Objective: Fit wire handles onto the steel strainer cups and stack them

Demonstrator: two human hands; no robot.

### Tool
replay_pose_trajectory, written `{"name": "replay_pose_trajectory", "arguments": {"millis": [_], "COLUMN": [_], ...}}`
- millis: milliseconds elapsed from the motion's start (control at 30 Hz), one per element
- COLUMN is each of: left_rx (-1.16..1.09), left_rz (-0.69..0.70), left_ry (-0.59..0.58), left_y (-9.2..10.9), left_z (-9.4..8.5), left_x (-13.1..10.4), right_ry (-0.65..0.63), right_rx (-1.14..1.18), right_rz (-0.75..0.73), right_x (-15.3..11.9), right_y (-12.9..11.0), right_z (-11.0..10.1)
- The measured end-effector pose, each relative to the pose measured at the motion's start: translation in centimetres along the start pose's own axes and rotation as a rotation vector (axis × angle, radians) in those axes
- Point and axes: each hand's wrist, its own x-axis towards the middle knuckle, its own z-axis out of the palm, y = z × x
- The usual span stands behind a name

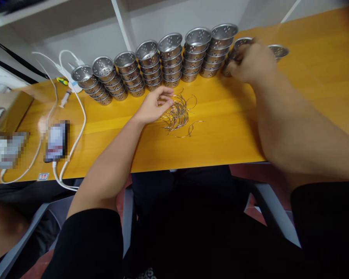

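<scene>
A row of stacked perforated metal cups [170, 58] stands along the back of the wooden table. My right hand [254, 62] reaches to the right end of that row, its fingers closed round the side of a cup stack [229, 64] and partly hiding it. Another perforated metal cup [277, 51] shows just behind that hand. A tangled heap of thin curved metal wires [178, 114] lies on the table in front of the row. At the heap's left edge rests my left hand [157, 102], its fingers loosely bent and apart, with nothing visibly held.
To the left lie a phone [56, 141] with a white cable [83, 116], a syringe [65, 99] and a small yellow-and-green object [62, 81]. A numbered label [43, 176] sits at the table's front edge. Another person's arm [6, 228] shows at lower left.
</scene>
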Motion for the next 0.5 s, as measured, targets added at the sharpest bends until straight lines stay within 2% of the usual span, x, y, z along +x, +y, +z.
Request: {"name": "replay_pose_trajectory", "arguments": {"millis": [167,500], "left_rx": [0.006,-0.04], "left_rz": [-0.021,-0.04], "left_ry": [-0.009,-0.014], "left_y": [0.42,0.6], "left_z": [0.03,-0.01], "left_x": [-0.05,-0.15], "right_ry": [-0.058,-0.057], "right_rx": [-0.006,0.006], "right_rz": [0.012,0.039], "right_x": [0.68,0.33], "right_y": [0.26,-0.33], "right_z": [-0.43,-0.25]}}
